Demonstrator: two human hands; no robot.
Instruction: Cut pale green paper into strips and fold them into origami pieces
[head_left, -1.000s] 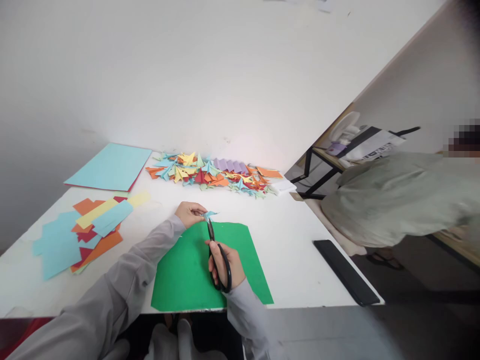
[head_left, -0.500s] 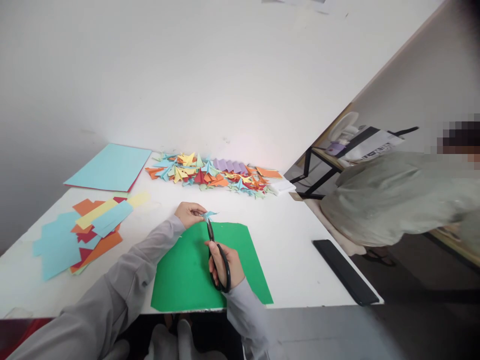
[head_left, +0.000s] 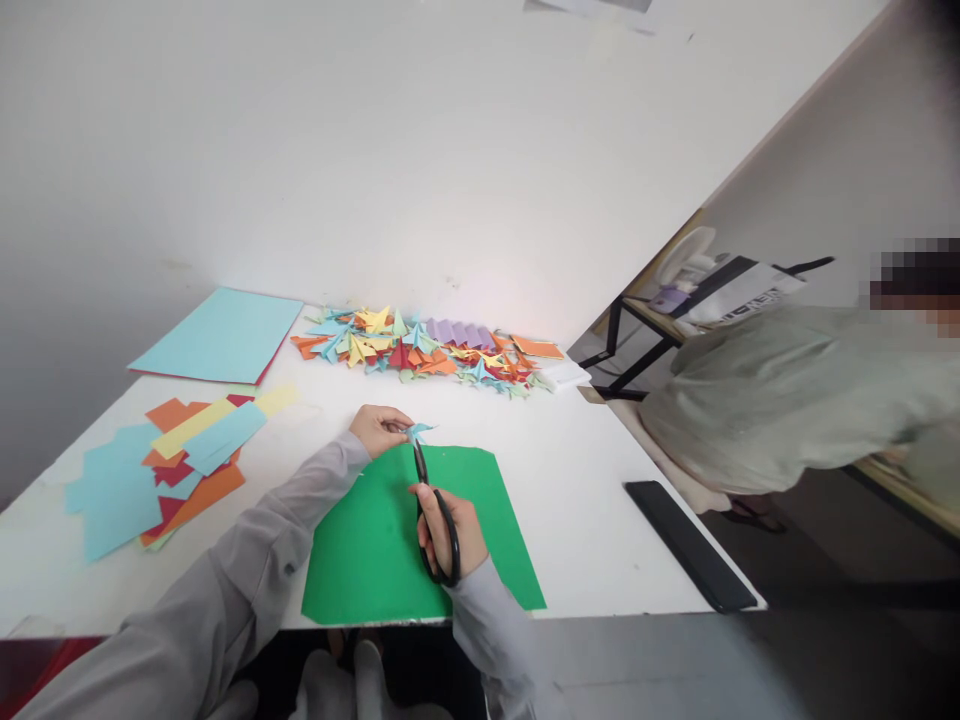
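1. The left hand [head_left: 381, 430] pinches a small light-blue folded paper [head_left: 421, 430] between thumb and fingers, just past the far edge of a green mat [head_left: 364, 560].
2. The right hand [head_left: 459, 535] is wrapped around black-handled scissors [head_left: 421, 464], their blades pointing at the folded paper; contact cannot be told.
3. The two hands are apart.
4. Beyond them lies a heap of multicoloured paper shapes [head_left: 416, 357]; loose cut paper [head_left: 124, 500] lies to the left.
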